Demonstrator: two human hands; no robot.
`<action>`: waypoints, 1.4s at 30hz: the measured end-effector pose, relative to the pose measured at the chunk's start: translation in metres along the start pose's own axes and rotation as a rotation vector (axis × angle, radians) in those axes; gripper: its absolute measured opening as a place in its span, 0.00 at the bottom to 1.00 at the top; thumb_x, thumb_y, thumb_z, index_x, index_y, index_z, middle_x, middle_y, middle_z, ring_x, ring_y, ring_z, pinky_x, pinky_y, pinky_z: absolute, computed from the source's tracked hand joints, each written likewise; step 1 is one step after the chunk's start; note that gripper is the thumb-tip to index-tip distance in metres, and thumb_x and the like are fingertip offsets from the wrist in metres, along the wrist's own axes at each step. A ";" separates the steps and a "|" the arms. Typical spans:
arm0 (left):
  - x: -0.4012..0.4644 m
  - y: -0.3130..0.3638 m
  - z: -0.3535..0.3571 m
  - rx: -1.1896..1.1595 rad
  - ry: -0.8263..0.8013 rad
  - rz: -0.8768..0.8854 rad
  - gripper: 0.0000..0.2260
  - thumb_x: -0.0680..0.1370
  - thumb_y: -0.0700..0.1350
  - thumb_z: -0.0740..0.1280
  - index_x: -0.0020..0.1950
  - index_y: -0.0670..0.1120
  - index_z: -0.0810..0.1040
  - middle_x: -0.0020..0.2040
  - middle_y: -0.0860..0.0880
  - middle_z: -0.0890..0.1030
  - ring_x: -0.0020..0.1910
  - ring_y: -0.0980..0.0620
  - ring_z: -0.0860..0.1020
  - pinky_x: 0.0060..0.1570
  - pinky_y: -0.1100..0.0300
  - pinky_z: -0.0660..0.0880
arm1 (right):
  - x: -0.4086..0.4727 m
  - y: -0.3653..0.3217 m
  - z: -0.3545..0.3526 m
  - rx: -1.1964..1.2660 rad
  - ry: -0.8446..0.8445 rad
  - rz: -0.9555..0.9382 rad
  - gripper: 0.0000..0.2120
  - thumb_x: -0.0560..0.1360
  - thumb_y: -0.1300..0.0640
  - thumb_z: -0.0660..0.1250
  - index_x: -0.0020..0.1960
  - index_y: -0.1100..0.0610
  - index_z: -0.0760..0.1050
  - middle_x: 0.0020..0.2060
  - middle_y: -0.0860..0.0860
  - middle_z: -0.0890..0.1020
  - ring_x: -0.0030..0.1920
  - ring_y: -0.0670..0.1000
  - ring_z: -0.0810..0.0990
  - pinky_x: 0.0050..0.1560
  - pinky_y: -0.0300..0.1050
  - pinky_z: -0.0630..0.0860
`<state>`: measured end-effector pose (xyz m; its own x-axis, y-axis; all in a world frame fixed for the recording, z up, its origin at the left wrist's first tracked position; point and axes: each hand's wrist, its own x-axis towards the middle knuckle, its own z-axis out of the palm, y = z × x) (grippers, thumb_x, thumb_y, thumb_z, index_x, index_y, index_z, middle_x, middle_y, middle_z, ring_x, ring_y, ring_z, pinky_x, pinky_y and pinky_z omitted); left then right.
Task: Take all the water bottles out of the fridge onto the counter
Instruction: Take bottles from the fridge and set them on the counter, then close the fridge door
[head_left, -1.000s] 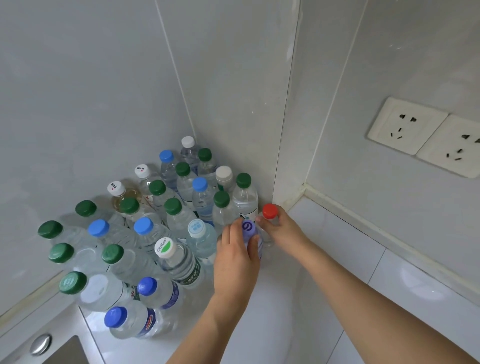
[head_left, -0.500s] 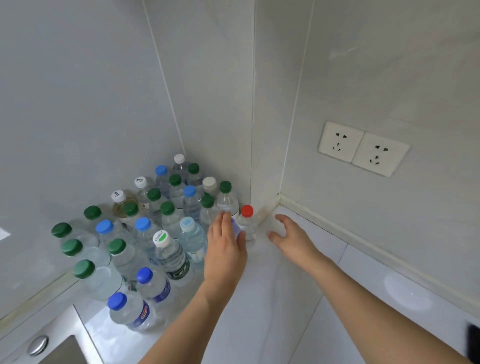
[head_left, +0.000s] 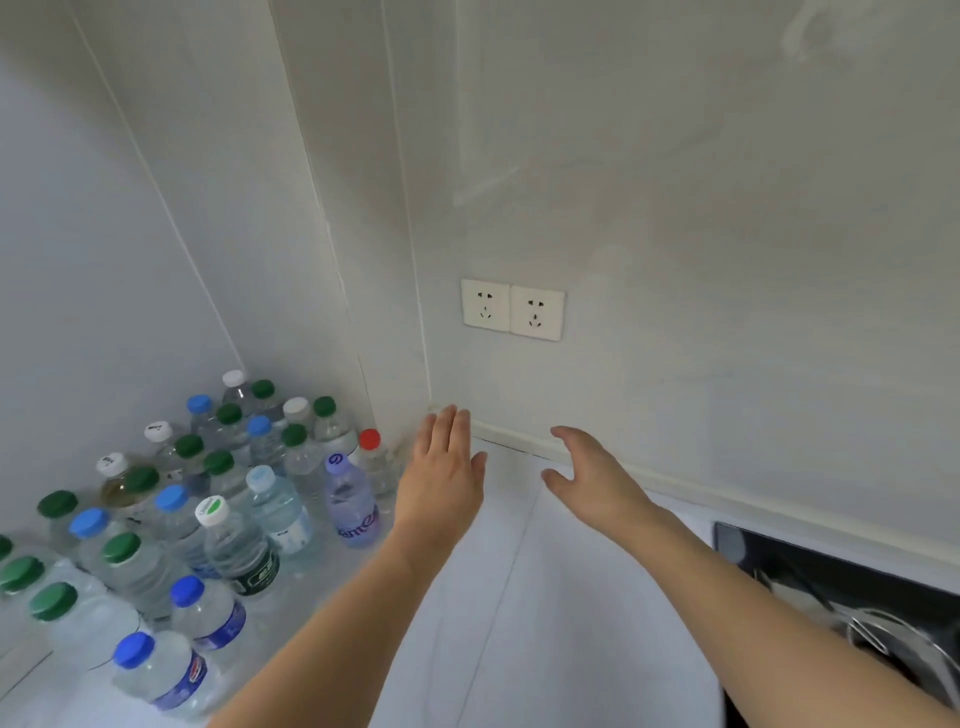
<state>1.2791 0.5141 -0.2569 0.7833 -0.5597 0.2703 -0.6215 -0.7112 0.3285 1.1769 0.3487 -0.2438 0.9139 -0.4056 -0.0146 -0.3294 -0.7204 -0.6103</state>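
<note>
While bottles (head_left: 345, 499) stand nearby, left hand (head_left: 441, 475) and right hand (head_left: 592, 475) hover loose-fingered, holding nothing

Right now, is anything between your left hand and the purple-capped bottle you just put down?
Nothing visible. The left hand hangs open just right of the purple-capped bottle, with only bare counter between them. The red-capped bottle stands behind, not in the way.

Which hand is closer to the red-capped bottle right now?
Left. The left hand hovers open just right of the red-capped bottle, not touching it. The right hand is farther right, over the bare counter.
</note>
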 end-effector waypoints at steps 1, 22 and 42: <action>-0.001 0.011 0.002 0.000 -0.018 0.029 0.26 0.84 0.51 0.54 0.80 0.43 0.52 0.80 0.46 0.54 0.79 0.45 0.50 0.77 0.54 0.50 | -0.009 0.006 -0.009 -0.019 0.017 0.011 0.28 0.79 0.53 0.62 0.76 0.55 0.58 0.75 0.50 0.62 0.74 0.49 0.60 0.72 0.41 0.58; -0.077 0.371 0.048 0.043 -0.190 0.710 0.25 0.85 0.50 0.50 0.80 0.44 0.49 0.80 0.46 0.51 0.79 0.45 0.49 0.77 0.51 0.47 | -0.292 0.193 -0.227 -0.294 0.385 0.462 0.28 0.80 0.52 0.60 0.77 0.58 0.57 0.76 0.55 0.60 0.76 0.54 0.58 0.76 0.46 0.55; -0.260 0.651 0.068 -0.091 -0.223 1.314 0.24 0.85 0.51 0.51 0.79 0.44 0.52 0.79 0.45 0.56 0.78 0.44 0.54 0.77 0.49 0.51 | -0.589 0.269 -0.314 -0.338 0.674 0.979 0.28 0.80 0.52 0.59 0.77 0.57 0.55 0.76 0.55 0.60 0.75 0.54 0.58 0.75 0.47 0.55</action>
<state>0.6715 0.1680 -0.1748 -0.4140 -0.8660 0.2805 -0.9021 0.4316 0.0013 0.4760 0.2170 -0.1502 -0.0237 -0.9923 0.1218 -0.9420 -0.0187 -0.3350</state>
